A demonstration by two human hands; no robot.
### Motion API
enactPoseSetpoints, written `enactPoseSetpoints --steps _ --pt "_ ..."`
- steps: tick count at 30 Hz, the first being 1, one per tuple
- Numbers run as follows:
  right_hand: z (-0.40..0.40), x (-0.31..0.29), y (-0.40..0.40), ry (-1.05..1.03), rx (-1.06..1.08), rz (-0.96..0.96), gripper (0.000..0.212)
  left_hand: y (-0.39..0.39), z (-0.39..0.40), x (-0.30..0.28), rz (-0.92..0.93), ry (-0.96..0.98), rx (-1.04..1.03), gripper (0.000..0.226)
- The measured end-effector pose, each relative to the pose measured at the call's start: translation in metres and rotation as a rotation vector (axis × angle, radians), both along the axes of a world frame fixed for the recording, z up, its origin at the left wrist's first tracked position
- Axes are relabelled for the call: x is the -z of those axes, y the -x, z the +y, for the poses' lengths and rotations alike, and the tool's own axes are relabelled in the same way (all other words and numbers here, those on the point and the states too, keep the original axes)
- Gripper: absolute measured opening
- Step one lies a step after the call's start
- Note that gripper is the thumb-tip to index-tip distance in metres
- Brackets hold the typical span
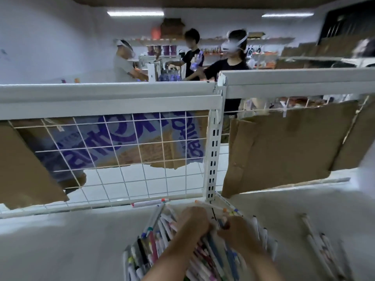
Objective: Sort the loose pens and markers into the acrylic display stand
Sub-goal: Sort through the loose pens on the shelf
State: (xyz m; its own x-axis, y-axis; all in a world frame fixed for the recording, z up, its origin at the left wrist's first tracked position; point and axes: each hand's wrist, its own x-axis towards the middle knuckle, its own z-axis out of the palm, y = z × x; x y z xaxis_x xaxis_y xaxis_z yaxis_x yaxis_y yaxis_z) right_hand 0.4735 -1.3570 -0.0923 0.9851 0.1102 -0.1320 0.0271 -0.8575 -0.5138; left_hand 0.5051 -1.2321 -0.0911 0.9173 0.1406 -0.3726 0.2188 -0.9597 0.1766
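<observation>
The acrylic display stand (129,258) sits on a white shelf at the bottom centre, its tiers packed with several white-barrelled pens and markers (160,226). My left hand (192,220) reaches into the upper middle of the stand, fingers curled down among the markers. My right hand (237,230) is just to its right, fingers curled round a small bunch of markers (225,222) with coloured caps. A few loose pens (316,240) lie on the shelf to the right. One marker (149,203) lies along the shelf's back edge.
A white wire grid panel (121,159) and slotted upright post (213,155) rise behind the stand, with cardboard sheets (284,145) tied to them. Three people stand at shelves in the background. The white shelf surface (60,240) extends left.
</observation>
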Motion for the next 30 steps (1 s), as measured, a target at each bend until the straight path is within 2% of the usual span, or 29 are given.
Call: enactPoseSetpoints --steps 3,6,8,10,12,13,15,22,25,30 --pt "-0.014 -0.014 0.015 -0.026 0.126 0.038 0.029 -0.003 -0.003 -0.001 -0.035 0.107 -0.006 0.055" --pt "-0.027 -0.014 0.023 -0.185 0.187 0.003 0.028 0.001 -0.006 0.001 -0.053 0.275 -0.013 0.057" --pt "-0.040 -0.017 0.032 -0.265 0.230 -0.004 0.020 0.004 -0.011 -0.002 -0.073 0.376 -0.040 0.044" --pt "-0.055 -0.021 0.042 -0.366 0.254 -0.063 0.015 0.007 -0.018 -0.008 -0.097 0.518 -0.022 0.022" --pt "-0.071 -0.024 0.050 -0.431 0.285 -0.100 0.004 0.017 -0.028 -0.018 -0.148 0.601 0.039 0.030" --pt "-0.080 -0.023 0.054 -0.450 0.304 -0.105 0.007 0.021 -0.034 -0.023 -0.197 0.629 0.070 0.032" --pt "-0.100 -0.025 0.062 -0.480 0.335 -0.140 0.010 0.031 -0.050 -0.033 -0.261 0.682 0.117 0.021" --pt "-0.187 -0.049 0.105 -0.591 0.388 -0.344 0.004 0.068 -0.146 -0.063 -0.404 0.869 0.261 0.003" --pt "-0.238 -0.055 0.126 -0.652 0.400 -0.371 0.009 0.084 -0.200 -0.064 -0.344 1.012 0.293 0.005" --pt "-0.320 -0.055 0.156 -0.710 0.432 -0.380 0.010 0.110 -0.282 -0.066 -0.271 1.134 0.367 0.009"
